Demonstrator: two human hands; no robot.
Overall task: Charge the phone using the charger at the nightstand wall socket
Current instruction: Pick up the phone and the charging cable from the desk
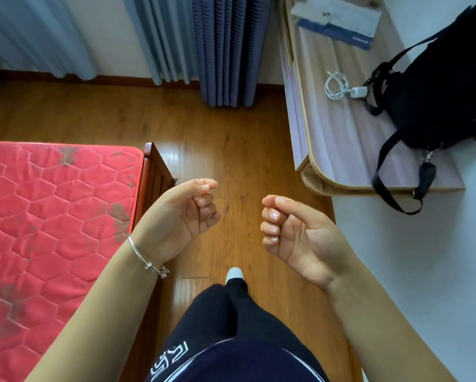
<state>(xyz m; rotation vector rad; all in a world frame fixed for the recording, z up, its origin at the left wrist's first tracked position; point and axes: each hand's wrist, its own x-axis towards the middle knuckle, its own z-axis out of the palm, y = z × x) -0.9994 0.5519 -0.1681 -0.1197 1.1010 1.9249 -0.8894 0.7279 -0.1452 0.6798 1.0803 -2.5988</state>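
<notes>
A white charger with its coiled white cable lies on the pale wooden desk at the upper right. A white phone rests on a book at the desk's far end. My left hand and my right hand hover palm-up over the wooden floor, well short of the desk. Both have their fingers curled in and hold nothing. No wall socket shows.
A black bag with long straps sits on the desk right of the charger. A red quilted mattress on a wooden bed frame fills the left. Blue-grey curtains hang at the back. My legs stand on the floor between bed and desk.
</notes>
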